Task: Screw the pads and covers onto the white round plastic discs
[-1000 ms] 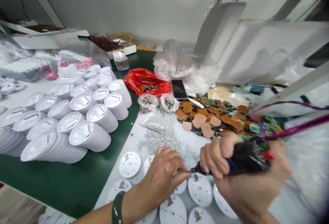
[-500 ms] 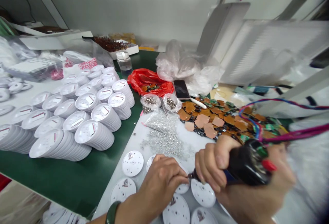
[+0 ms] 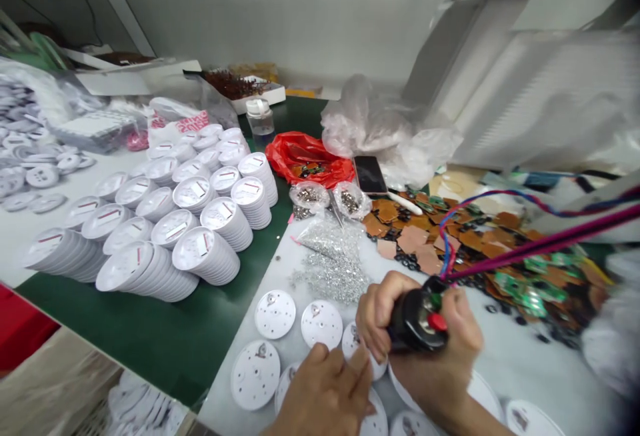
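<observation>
My right hand (image 3: 427, 373) is shut around a black electric screwdriver (image 3: 418, 321) with a red button, its tip hidden in my grip. Coloured cables (image 3: 540, 239) run from it to the upper right. My left hand (image 3: 325, 396) lies low at the bottom of the view, curled over the edge of a white perforated plastic disc (image 3: 373, 419). Anything between its fingers is hidden. Similar discs (image 3: 275, 314) lie on the white mat (image 3: 520, 363) around both hands, one (image 3: 357, 346) partly under my right hand.
Stacks of white discs (image 3: 205, 256) stand on the green bench (image 3: 165, 336) at the left. Ahead lie silver parts in clear bags (image 3: 333, 256), a red bag (image 3: 307, 159), a phone (image 3: 371, 175), and scattered brown and green circuit boards (image 3: 520, 283).
My right hand and the screwdriver have swung up and away from my left hand, turning the tool's end toward me. My left hand has dropped lower. The whole scene has shifted right in view.
</observation>
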`<control>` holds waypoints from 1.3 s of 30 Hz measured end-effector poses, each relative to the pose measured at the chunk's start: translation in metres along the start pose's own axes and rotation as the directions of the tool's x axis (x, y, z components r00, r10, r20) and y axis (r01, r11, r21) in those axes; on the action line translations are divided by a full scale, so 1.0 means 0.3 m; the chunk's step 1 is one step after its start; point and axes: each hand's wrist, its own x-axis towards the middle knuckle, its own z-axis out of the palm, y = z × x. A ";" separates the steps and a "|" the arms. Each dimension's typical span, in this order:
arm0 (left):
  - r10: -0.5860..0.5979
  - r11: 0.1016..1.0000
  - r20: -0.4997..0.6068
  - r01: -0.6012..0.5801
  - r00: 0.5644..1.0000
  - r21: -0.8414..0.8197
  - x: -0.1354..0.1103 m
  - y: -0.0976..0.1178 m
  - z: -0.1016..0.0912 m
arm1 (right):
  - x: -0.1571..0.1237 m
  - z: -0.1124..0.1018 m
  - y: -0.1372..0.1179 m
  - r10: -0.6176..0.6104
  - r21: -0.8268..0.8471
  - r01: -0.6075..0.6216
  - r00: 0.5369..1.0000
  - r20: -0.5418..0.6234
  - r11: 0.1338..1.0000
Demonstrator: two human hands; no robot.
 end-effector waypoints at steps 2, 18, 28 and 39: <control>-0.019 0.999 -0.071 0.016 0.997 -0.044 0.008 -0.001 -0.005 | -0.005 -0.001 0.021 0.021 -0.008 -0.021 1.000 0.017 1.000; -0.098 0.981 -0.239 0.054 0.966 -0.187 0.019 0.007 0.016 | -0.035 -0.047 0.094 0.091 -0.233 -0.054 0.984 0.153 0.971; -0.083 0.985 -0.249 0.041 0.965 -0.167 0.008 0.001 0.029 | -0.029 -0.007 0.006 0.115 -0.170 -0.087 0.980 0.165 0.982; -0.263 0.910 0.135 0.292 0.955 -0.294 0.021 -0.178 -0.093 | 0.093 0.008 -0.003 -0.163 -0.060 0.162 0.986 -0.013 0.985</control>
